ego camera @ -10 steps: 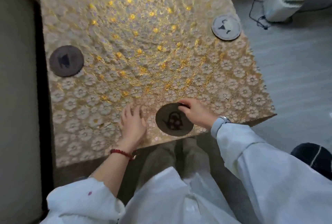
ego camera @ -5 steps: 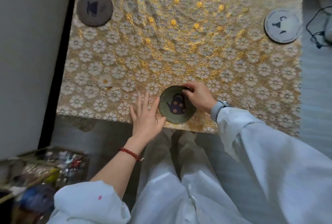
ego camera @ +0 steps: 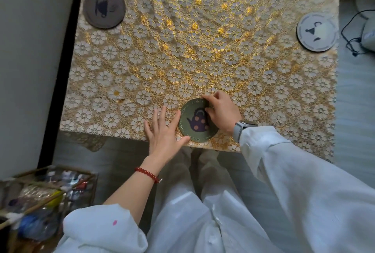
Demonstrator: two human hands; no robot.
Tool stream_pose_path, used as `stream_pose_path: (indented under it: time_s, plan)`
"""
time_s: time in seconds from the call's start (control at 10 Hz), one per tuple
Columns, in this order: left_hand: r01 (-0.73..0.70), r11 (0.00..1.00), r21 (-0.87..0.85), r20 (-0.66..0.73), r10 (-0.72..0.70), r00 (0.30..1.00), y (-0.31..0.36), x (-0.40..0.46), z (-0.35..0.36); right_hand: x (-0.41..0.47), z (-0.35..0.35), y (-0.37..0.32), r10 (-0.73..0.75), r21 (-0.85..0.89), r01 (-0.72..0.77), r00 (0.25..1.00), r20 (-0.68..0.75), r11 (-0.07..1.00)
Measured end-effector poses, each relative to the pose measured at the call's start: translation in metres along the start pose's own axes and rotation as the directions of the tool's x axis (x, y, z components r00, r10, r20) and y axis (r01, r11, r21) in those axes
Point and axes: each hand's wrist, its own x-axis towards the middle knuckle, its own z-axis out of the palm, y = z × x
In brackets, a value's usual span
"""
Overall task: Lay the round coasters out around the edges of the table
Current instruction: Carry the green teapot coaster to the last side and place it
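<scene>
A green round coaster [ego camera: 192, 123] with a purple teapot lies flat at the near edge of the table [ego camera: 203, 53], which wears a gold floral cloth. My right hand [ego camera: 222, 111] pinches the coaster's upper right rim between fingers and thumb. Flat on the cloth just left of it, my left hand [ego camera: 162, 129] has its fingers spread and its thumb touching the coaster's lower left rim. A dark brown coaster [ego camera: 104, 8] lies by the left edge. At the right edge sits a white coaster [ego camera: 316, 31].
A wire basket [ego camera: 40, 196] full of small items stands on the floor at the lower left. A grey wall [ego camera: 26, 49] runs along the table's left side. A black cable [ego camera: 353, 35] and a white appliance lie on the floor to the right.
The view swung down and left, so the far coaster left the frame and the basket appeared. My hands stayed at the green coaster, the left one sliding closer until its thumb touches it.
</scene>
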Motion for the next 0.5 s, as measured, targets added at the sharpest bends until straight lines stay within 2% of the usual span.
stream_pose_path:
  time_s: [0.3,0.4,0.5]
  plan:
    - [0.028,0.999,0.033,0.039,-0.03,0.999,0.004,0.002,-0.008,-0.002,-0.004,-0.002,-0.029,-0.176,0.032,0.999,0.017,0.984]
    - [0.044,0.998,0.05,0.067,-0.047,0.997,0.009,0.004,-0.016,0.0,-0.02,-0.013,0.107,-0.063,-0.1,0.988,0.11,0.993]
    - [0.053,0.996,0.077,0.098,-0.061,0.993,0.012,0.006,-0.02,0.012,-0.059,-0.026,0.219,0.302,-0.27,0.957,0.191,0.914]
